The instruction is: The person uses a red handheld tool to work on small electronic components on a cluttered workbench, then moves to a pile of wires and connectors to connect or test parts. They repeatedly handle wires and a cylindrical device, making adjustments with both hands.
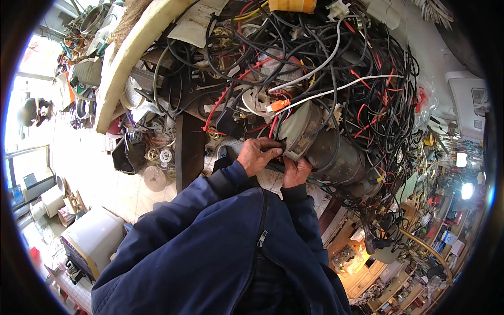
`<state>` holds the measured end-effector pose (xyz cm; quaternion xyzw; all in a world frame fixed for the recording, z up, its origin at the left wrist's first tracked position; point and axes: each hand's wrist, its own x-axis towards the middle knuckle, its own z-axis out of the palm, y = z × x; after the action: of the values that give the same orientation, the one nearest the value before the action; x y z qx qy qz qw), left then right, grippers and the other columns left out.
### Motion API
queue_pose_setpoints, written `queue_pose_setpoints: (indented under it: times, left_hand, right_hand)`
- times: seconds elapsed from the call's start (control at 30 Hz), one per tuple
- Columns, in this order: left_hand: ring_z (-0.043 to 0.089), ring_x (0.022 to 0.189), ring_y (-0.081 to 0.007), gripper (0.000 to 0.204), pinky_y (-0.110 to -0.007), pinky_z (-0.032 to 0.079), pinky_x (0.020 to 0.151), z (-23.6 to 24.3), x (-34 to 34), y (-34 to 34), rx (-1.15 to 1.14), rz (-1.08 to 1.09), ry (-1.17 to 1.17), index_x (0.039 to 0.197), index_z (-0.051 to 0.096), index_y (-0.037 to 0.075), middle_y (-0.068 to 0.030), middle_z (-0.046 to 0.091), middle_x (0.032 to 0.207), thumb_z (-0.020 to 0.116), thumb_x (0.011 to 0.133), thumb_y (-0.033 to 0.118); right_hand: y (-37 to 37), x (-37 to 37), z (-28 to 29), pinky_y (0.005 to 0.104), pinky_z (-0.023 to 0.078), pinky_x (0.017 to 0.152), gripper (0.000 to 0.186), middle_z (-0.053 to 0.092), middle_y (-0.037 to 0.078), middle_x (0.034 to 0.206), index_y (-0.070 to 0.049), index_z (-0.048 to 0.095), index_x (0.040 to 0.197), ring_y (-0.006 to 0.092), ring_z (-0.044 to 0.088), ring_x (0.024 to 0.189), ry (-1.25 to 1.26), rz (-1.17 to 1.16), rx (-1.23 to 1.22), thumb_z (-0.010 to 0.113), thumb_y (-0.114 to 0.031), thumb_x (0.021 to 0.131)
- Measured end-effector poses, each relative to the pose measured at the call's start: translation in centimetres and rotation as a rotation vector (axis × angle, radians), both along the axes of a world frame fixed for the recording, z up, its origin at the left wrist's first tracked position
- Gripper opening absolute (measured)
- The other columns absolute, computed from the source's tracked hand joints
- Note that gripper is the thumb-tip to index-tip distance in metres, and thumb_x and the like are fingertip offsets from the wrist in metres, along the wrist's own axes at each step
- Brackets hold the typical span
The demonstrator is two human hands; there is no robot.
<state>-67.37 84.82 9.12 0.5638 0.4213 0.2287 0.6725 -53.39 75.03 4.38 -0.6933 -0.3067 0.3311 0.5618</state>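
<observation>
A dark metal cylinder [336, 155], probably a motor body, lies at the bench's near edge with a dusty grey rounded end cap [300, 126] on its left. My left hand [258, 156] is at the cap's lower left edge, thumb and forefinger pinched together. Whatever is in that pinch is too small to make out. Just to its right, my right hand [296, 171] comes up under the cap's lower edge, fingers curled and partly hidden against it. An orange plug [278, 105] on a cable lies just beyond the cap.
Tangled black cables [362, 100], with red and white wires among them, cover the bench beyond my hands. A dark board [190, 149] stands at the left by several round pulley-like parts [166, 156]. A white appliance [94, 239] is at lower left; cluttered shelves [441, 236] fill the right.
</observation>
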Motion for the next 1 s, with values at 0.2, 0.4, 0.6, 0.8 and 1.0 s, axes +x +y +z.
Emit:
queue_pose_setpoints:
  times: [0.2,0.4,0.6,0.8,1.0]
  left_hand:
    - [0.066,0.086,-0.0191,0.024,-0.033,0.051,0.078,-0.3,0.1,-0.7,0.065,0.03,-0.039,0.101,0.071,-0.002,-0.0128,0.069,0.094,0.071,0.086,0.016]
    - [0.064,0.082,-0.0146,0.025,-0.03,0.051,0.073,-1.2,0.0,-0.7,-0.023,0.031,-0.16,0.1,0.07,-0.005,-0.0107,0.069,0.091,0.073,0.085,0.015]
    - [0.065,0.08,-0.0145,0.022,-0.029,0.052,0.071,-0.6,0.4,-1.2,-0.014,0.086,-0.146,0.101,0.07,-0.004,-0.0106,0.068,0.091,0.069,0.088,0.013]
    - [0.067,0.081,-0.0235,0.019,-0.033,0.052,0.072,-0.5,0.4,-1.2,0.21,0.077,-0.052,0.101,0.071,-0.001,-0.0135,0.068,0.091,0.066,0.088,0.011]
    - [0.067,0.083,-0.0279,0.019,-0.034,0.051,0.071,-0.8,0.1,-1.5,0.312,0.068,-0.006,0.101,0.071,0.0,-0.0146,0.068,0.091,0.067,0.086,0.01]
  right_hand:
    - [0.2,-0.2,0.5,0.0319,0.051,0.076,0.021,0.072,0.009,0.096,-0.001,0.07,0.103,0.0133,0.064,0.085,-0.049,0.004,0.016,0.068,-0.009,0.085]
    - [0.7,-0.6,1.9,0.033,0.051,0.078,0.02,0.072,0.009,0.098,0.0,0.07,0.104,0.0139,0.064,0.088,-0.097,0.005,0.041,0.068,-0.008,0.085]
    - [0.6,-0.4,1.4,0.0325,0.05,0.081,0.02,0.071,0.008,0.099,0.0,0.07,0.104,0.0141,0.064,0.09,-0.022,0.007,0.044,0.068,-0.007,0.085]
    - [0.3,-0.1,0.7,0.0326,0.051,0.08,0.02,0.071,0.008,0.099,0.0,0.07,0.103,0.0143,0.064,0.09,-0.051,0.015,0.046,0.068,-0.006,0.085]
    - [0.2,-0.1,0.6,0.0321,0.052,0.078,0.02,0.071,0.008,0.099,0.0,0.07,0.103,0.0145,0.064,0.087,-0.05,0.021,0.046,0.068,-0.005,0.084]
